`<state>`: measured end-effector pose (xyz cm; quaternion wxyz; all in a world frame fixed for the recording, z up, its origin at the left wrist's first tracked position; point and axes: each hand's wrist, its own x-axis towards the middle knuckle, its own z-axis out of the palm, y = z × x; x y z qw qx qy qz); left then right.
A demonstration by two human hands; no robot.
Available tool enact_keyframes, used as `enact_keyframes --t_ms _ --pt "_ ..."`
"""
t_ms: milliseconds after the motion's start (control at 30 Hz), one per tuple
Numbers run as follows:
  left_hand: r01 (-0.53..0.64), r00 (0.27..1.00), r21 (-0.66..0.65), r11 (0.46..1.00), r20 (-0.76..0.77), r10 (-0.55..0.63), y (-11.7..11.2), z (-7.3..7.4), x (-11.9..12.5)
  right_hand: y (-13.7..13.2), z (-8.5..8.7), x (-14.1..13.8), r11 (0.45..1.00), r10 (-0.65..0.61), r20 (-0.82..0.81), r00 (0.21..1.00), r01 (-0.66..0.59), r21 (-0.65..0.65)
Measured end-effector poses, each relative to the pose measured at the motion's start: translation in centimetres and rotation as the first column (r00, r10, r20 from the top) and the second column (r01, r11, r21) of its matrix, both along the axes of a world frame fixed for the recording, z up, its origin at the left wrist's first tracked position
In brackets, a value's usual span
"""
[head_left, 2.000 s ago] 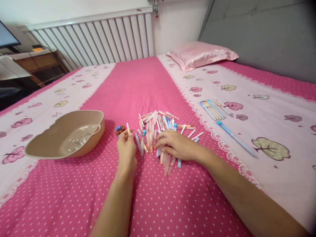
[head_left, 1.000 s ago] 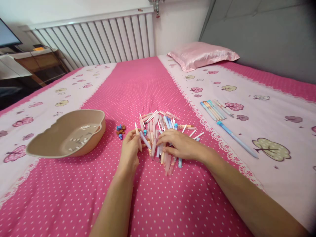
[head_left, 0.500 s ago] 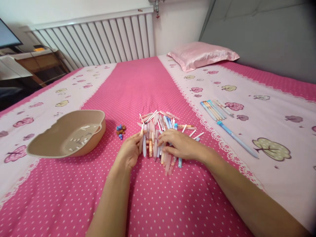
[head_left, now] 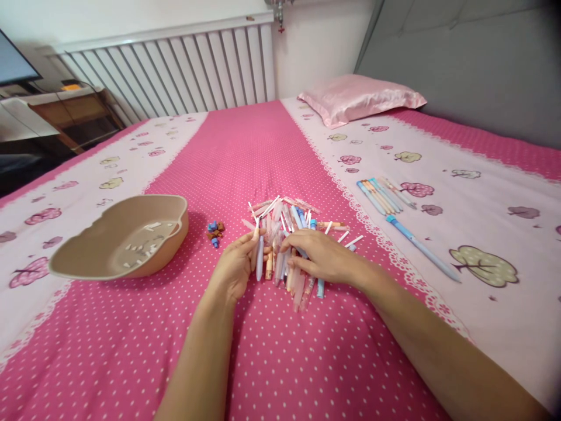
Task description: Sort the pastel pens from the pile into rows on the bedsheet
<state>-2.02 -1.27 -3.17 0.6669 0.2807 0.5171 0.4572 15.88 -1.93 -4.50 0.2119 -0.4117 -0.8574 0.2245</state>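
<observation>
A loose pile of pen parts point(head_left: 300, 286) lies on the pink bedspread, with clear pink barrels, pale blue and orange pieces, and thin white refills point(head_left: 355, 241). At the pile's left side, my left hand point(head_left: 234, 266) is closed, thumb and fingers pinching a slim pale pen barrel point(head_left: 255, 242). Right beside those fingers stands out a light lilac barrel point(head_left: 260, 260). My right hand point(head_left: 322, 254) rests over the middle of the pile with its fingers curled down among the parts. What its fingertips grip is hidden.
A beige basin point(head_left: 118, 234) with small white pieces inside stands at left. Small blue and brown pen toppers point(head_left: 214, 233) lie between it and the pile. On the right are a row of pens point(head_left: 380, 196) and one big blue-topped pen point(head_left: 421, 247). A pink pillow point(head_left: 362, 98) lies farther back.
Both hands stay at the pile with only slight finger movement. Some parts between the hands have shifted a little, and the orange piece is now more covered.
</observation>
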Motion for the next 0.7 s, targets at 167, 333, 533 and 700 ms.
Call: enact_keyframes --t_ms 167,333,533,700 --pt "0.005 1.000 0.021 1.000 0.007 -0.005 -0.1 0.2 0.1 -0.1 0.2 -0.2 0.996 0.061 -0.033 0.998 -0.059 0.061" --pt "-0.007 1.000 0.015 1.000 0.003 0.006 -0.1 0.3 0.3 -0.5 0.2 -1.1 0.975 0.176 -0.046 0.983 -0.168 0.148" --pt "-0.051 0.998 0.087 0.995 -0.021 0.053 0.0 -0.6 0.0 -1.1 -0.4 -1.8 0.972 0.184 0.041 0.982 -0.188 0.144" --pt "-0.089 0.991 0.128 0.988 -0.087 0.100 0.2 -1.3 -0.3 -1.5 -0.5 -2.1 0.979 0.145 0.118 0.982 -0.160 0.125"
